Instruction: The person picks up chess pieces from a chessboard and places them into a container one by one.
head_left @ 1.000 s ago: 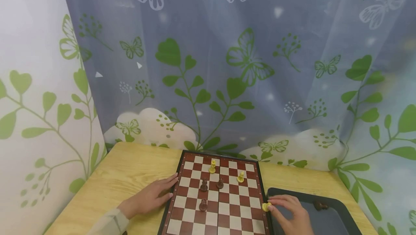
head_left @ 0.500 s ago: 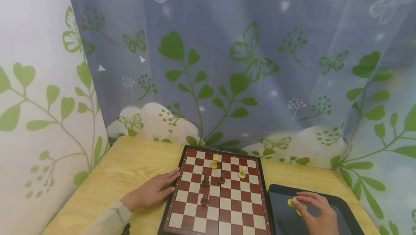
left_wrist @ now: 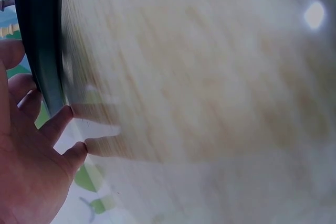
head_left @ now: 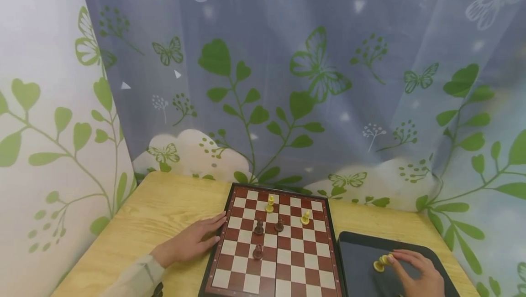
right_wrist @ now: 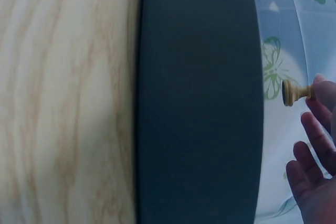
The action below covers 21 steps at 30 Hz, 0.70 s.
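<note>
A chessboard point(head_left: 283, 242) of red-brown and white squares lies on the wooden table. My left hand point(head_left: 191, 241) rests at its left edge, fingers extended and fingertips right at the black rim; the left wrist view shows the fingers against the board's dark side. Between right thumb and fingers, over the dark tray point(head_left: 357, 240), my right hand point(head_left: 419, 272) pinches a yellow chess piece point(right_wrist: 295, 93) by its narrow end, base pointing away. On the board stand two yellow pieces, one near the far edge point(head_left: 269, 205) and one at the right point(head_left: 305, 218), plus three dark brown pieces point(head_left: 258, 227).
The tray stands close against the board's right side. Another bit of yellow point(head_left: 400, 295) shows at the bottom edge of the head view, below my right hand. A printed curtain point(head_left: 263, 82) with butterflies and leaves hangs directly behind the table point(head_left: 176, 196).
My right hand has moved right from the board's right edge to over the tray, pinching a yellow chess piece. The brown piece seen in the tray is now hidden. The left hand stays put.
</note>
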Motion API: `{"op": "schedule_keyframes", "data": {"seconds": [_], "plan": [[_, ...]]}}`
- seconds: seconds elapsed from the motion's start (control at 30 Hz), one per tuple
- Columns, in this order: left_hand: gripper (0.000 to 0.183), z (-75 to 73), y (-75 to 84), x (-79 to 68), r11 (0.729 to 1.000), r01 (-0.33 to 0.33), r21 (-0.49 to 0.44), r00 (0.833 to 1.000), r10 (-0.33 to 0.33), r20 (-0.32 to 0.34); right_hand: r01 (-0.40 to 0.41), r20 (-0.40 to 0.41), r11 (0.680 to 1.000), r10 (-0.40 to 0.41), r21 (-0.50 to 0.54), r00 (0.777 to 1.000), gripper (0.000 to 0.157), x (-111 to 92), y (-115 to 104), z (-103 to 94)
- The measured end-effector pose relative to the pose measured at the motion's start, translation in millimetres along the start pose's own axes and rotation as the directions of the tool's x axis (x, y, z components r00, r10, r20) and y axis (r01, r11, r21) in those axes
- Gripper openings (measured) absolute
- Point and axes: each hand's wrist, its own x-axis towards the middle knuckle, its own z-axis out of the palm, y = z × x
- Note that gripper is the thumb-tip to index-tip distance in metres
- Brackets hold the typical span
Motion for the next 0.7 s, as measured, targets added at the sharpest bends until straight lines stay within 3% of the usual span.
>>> {"op": "schedule_keyframes", "data": {"seconds": [0.43, 0.7], "plan": [[0.057, 2.6, 0.9, 1.5, 1.0, -0.001, 0.006, 1.0, 0.001, 0.003, -0.064, 0.085, 0.994, 0.072, -0.087, 0.994, 0.008, 6.8, 33.0, -5.9], [0.056, -0.9, -1.4, 1.4, 1.0, -0.012, 0.022, 1.0, 0.012, 0.0, -0.142, 0.128, 0.985, 0.154, -0.1, 0.98, 0.011, 4.5, 40.5, -0.7]]}}
